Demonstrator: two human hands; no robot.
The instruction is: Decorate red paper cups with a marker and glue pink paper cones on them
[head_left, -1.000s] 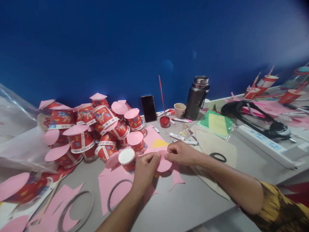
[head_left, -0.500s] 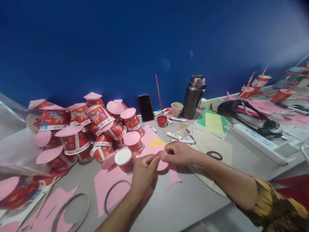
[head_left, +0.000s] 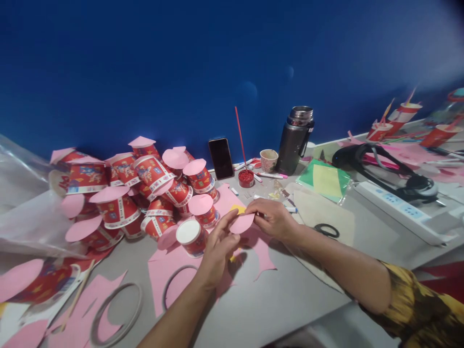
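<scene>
Between both hands, above the grey table, is a pink paper disc (head_left: 241, 224). My left hand (head_left: 218, 246) grips its left edge between thumb and fingers. Fingers of my right hand (head_left: 270, 218) are closed on its right edge. Just left of my left hand stands a red cup with a white top (head_left: 189, 234), upright. Pink paper scraps (head_left: 264, 249) lie beneath the hands, and a bit of yellow paper (head_left: 237, 210) shows behind the disc.
Red cups with pink paper tops (head_left: 119, 208) are piled at left. Tape rings (head_left: 136, 314) lie in front. Behind stand a phone (head_left: 221, 158), a red tub (head_left: 246, 178) and a flask (head_left: 295, 141). A power strip (head_left: 402, 210) and headset (head_left: 384, 166) lie right.
The pink disc has been raised and turned, now showing its flat face. My left fingers have spread along its edge. The whole view has shifted slightly.
</scene>
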